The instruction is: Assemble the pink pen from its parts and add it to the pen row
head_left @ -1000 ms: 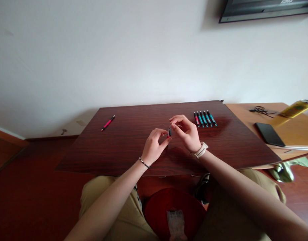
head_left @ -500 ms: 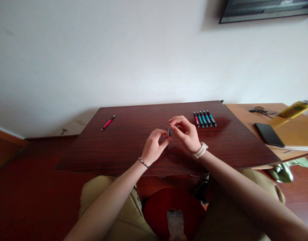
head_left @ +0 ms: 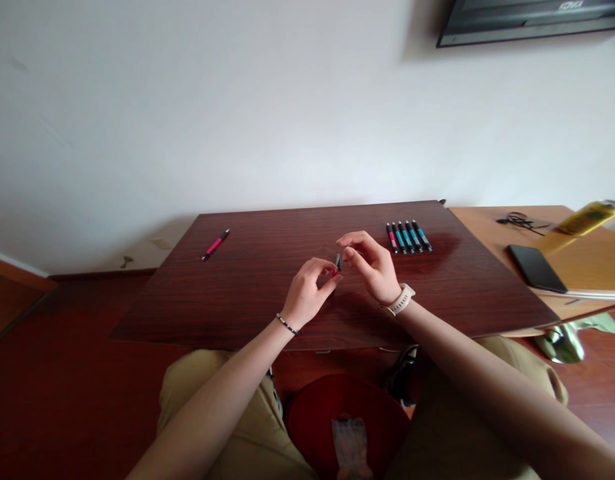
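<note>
The TV [head_left: 532, 27] carries a label beginning "KO"; the rest is blurred. Pale print on the row of five pens [head_left: 409, 237], one pink and four blue, near the far right corner of the glossy, wood-grained table [head_left: 267, 280], is too small to read. The left hand [head_left: 307, 283] pinches a slim red-and-black pen [head_left: 339, 264] above mid-table. The right hand [head_left: 375, 267], thumb and forefinger parted, is just beside it. A pink pen [head_left: 216, 245] lies near the left edge.

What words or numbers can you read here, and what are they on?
"KONKA", a bit blurred, on the TV.
Marks on the row of pens: too small to read.
Any print on the can or packet: too blurred to read.
</note>
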Demonstrator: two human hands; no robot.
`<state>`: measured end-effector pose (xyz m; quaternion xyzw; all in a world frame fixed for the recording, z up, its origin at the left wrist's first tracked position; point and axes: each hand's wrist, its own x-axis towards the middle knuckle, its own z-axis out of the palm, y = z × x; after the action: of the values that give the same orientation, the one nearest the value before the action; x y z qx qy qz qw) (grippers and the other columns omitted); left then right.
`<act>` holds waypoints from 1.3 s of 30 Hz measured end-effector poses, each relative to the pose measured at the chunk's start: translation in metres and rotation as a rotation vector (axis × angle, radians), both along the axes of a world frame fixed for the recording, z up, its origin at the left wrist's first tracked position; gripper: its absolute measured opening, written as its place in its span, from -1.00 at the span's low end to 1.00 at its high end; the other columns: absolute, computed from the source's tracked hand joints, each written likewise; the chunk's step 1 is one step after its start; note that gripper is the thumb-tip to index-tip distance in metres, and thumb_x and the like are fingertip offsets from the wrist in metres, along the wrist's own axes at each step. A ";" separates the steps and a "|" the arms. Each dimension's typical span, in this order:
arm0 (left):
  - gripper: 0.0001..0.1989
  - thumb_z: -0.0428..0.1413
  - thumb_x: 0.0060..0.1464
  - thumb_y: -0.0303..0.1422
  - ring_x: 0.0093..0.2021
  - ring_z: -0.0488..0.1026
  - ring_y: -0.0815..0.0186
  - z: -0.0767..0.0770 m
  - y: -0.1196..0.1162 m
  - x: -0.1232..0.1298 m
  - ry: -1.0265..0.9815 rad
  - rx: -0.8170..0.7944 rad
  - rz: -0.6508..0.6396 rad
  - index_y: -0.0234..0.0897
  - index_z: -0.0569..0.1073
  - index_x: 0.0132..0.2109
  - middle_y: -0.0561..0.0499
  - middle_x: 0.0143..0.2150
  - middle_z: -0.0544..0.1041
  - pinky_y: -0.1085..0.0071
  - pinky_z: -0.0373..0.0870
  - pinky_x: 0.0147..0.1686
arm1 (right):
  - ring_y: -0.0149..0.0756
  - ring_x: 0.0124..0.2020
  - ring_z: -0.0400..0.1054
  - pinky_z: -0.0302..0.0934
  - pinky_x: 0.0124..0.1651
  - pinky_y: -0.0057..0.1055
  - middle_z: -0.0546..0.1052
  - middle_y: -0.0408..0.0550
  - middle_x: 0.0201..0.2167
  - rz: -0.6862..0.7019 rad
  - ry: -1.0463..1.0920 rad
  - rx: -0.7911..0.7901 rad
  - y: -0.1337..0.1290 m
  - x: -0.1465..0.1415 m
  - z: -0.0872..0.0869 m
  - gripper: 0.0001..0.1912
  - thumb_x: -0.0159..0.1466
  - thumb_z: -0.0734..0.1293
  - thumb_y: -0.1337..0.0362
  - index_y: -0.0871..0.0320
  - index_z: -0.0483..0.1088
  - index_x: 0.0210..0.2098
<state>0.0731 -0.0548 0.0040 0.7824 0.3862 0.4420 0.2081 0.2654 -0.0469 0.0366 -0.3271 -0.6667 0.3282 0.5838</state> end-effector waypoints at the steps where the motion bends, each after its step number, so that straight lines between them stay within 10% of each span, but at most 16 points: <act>1: -0.92 0.26 0.32 -0.39 -0.09 0.52 0.20 0.000 0.000 0.000 0.001 -0.002 0.000 -0.20 0.51 -0.08 -0.03 -0.13 0.57 0.26 0.47 -0.01 | -0.28 -0.21 0.45 0.39 -0.21 -0.33 0.55 -0.03 -0.03 0.002 0.010 -0.008 0.000 0.000 -0.001 -0.72 0.49 0.35 0.01 0.03 0.53 0.02; 14: -0.84 0.24 0.35 -0.27 0.00 0.55 0.19 0.011 0.001 -0.014 0.007 -0.017 -0.013 -0.18 0.53 0.02 -0.08 -0.01 0.59 0.22 0.50 0.05 | -0.25 -0.20 0.50 0.42 -0.18 -0.30 0.60 0.00 -0.01 -0.125 -0.059 -0.074 0.014 0.022 -0.021 -0.71 0.47 0.36 0.03 0.05 0.50 0.04; 19: -0.86 0.12 0.41 -0.35 -0.03 0.57 0.23 0.015 0.018 -0.038 -0.036 0.026 0.083 -0.20 0.53 0.03 -0.07 -0.01 0.60 0.26 0.52 -0.02 | -0.08 0.17 0.51 0.40 0.24 -0.07 0.60 0.04 0.13 -0.143 -0.155 -0.085 0.023 0.036 -0.036 -0.64 0.44 0.39 0.10 0.02 0.41 0.18; 33: -0.75 0.19 0.27 -0.49 0.05 0.54 0.15 -0.016 0.055 -0.061 0.284 0.023 0.135 -0.20 0.55 0.06 -0.09 0.02 0.58 0.12 0.51 0.14 | 0.08 0.44 0.27 0.15 0.48 0.14 0.43 0.18 0.38 -0.101 -0.675 0.036 0.038 0.026 -0.074 -0.11 0.36 0.40 0.20 0.09 -0.03 0.57; 39: -0.76 0.23 0.23 -0.49 0.11 0.49 0.07 -0.022 0.057 -0.055 0.388 0.047 0.134 -0.22 0.55 0.04 -0.11 0.03 0.56 0.05 0.45 0.21 | 0.18 0.59 -0.07 -0.01 0.54 0.25 0.31 0.21 0.46 -0.220 -0.755 0.030 0.040 0.026 -0.075 -0.19 0.36 0.42 0.11 0.10 0.13 0.51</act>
<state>0.0186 0.0027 -0.0181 0.8301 0.4598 0.3048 0.0815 0.2917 -0.0067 -0.0383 -0.4858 -0.8001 0.1106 0.3340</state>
